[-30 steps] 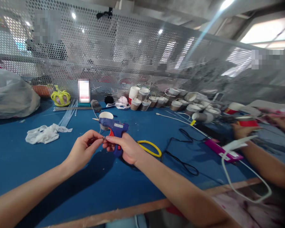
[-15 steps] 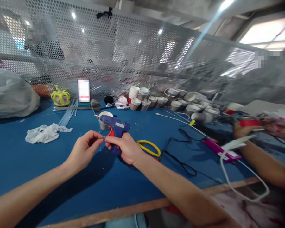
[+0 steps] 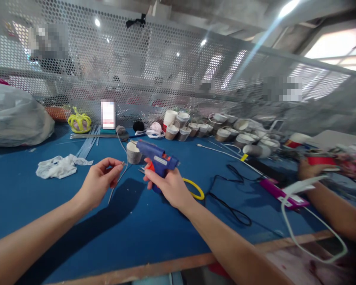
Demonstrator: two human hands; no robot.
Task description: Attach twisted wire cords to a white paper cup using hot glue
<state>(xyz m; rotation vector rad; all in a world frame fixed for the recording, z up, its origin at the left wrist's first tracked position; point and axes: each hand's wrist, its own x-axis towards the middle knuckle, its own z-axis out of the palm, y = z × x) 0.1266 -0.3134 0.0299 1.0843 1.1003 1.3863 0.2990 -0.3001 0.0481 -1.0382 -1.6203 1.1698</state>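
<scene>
My right hand (image 3: 166,184) is wrapped round the grip of a blue hot glue gun (image 3: 157,155) with an orange trigger. Its nozzle points left, above a grey-wrapped paper cup (image 3: 134,153). To the left, my left hand (image 3: 102,180) is closed, thumb and forefinger pinching what looks like the end of a grey yarn strand (image 3: 124,172). That strand runs back to a small grey yarn ball (image 3: 120,130) and also hangs below the fingers. Yellow-handled scissors (image 3: 197,189) lie partly hidden behind my right hand.
Several wrapped cups (image 3: 222,134) stand along the perforated metal screen (image 3: 172,71). White lace (image 3: 57,167) and clear glue sticks (image 3: 90,140) lie at left. A black cable (image 3: 230,213) and a purple power strip (image 3: 284,194) are at right, beside another person's arm (image 3: 335,213).
My hands have moved apart. The glue gun has shifted right, away from my left fingers, uncovering more of the cup. My left hand has drawn slightly left with the strand.
</scene>
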